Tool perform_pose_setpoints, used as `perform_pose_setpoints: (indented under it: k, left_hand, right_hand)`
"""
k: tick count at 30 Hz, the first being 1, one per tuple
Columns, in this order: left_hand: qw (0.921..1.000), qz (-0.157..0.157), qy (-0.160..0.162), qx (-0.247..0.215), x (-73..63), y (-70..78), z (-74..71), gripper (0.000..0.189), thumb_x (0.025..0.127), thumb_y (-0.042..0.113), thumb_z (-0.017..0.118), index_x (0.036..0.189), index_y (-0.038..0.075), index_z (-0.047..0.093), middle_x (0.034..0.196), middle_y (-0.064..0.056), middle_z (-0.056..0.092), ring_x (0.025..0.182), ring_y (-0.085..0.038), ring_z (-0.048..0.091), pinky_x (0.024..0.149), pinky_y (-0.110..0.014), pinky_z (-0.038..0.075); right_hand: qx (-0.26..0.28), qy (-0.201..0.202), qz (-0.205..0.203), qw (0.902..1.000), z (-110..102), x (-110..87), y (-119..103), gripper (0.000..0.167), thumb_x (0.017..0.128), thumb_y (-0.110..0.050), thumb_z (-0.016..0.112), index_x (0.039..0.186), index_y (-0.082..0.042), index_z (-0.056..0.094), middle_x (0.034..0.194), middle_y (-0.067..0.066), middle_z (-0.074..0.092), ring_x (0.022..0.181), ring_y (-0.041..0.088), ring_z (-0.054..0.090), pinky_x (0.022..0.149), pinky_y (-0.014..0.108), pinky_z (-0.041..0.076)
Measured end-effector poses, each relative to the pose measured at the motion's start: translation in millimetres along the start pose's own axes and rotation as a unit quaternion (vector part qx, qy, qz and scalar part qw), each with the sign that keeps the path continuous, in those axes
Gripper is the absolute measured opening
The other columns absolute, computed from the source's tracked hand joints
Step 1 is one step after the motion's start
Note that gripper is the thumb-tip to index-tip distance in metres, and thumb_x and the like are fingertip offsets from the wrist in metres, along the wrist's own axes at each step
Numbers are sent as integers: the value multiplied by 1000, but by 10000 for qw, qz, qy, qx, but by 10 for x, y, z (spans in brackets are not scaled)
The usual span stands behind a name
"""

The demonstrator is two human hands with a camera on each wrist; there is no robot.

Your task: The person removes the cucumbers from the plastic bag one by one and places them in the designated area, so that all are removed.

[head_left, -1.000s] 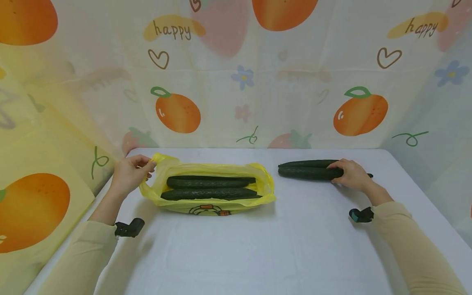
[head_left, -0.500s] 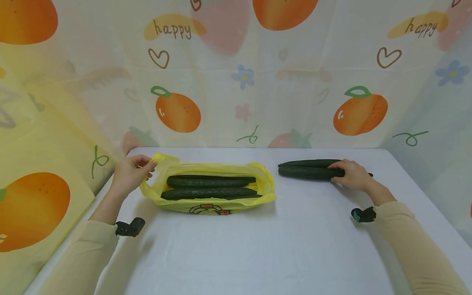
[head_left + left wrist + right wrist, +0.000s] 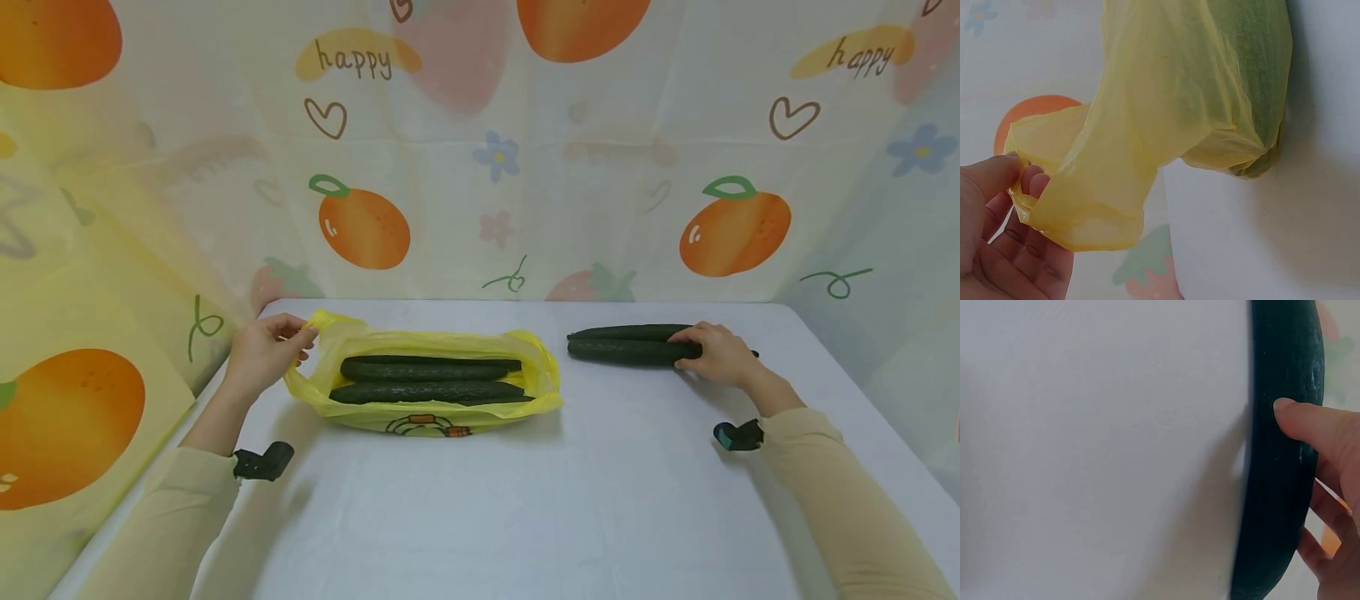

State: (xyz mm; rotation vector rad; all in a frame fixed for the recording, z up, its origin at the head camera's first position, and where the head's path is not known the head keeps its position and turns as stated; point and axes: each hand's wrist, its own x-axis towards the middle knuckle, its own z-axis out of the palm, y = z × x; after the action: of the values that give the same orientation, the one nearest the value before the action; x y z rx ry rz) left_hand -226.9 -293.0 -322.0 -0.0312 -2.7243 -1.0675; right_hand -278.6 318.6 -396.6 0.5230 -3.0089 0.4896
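The grip of the left hand [image 3: 262, 354] pinches the edge of a yellow bag [image 3: 438, 421], which lies open on the surface [image 3: 517, 517] with cucumbers [image 3: 427, 392] inside. The right hand [image 3: 714, 355] pinches the front cucumber [image 3: 626, 352], outside the bag, to its right, beside the rear cucumber [image 3: 630, 332].

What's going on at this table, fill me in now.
A person's left hand pinches one end of a yellow plastic bag, which sits open on the white-covered table with several cucumbers lying lengthwise inside. The right hand grips a loose cucumber to the right of the bag, thumb on its near side. A second loose cucumber lies just behind that one. Both loose ones are outside the bag at this moment.
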Motion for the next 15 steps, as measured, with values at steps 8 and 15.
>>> perform_pose_setpoints:
  k: [8,15]
  left_hand:
    - [10000,69,3,-11,10,0,13,28,90,27,58,95,-1,64,86,-20,67,57,0,59,54,-20,51]
    - [10000,25,-17,-43,28,-30,24,30,90,29,59,95,0,64,85,-18,67,58,-1,60,54,-20,51]
  right_hand:
    - [29,15,-64,10000,-9,-35,-29,37,80,-14,68,114,-1,60,112,27,54,101,44,49,84,61,38]
    - [315,-5,-88,9995,-32,-31,-27,35,84,-13,64,116,1,58,113,26,56,104,42,50,89,60,38]
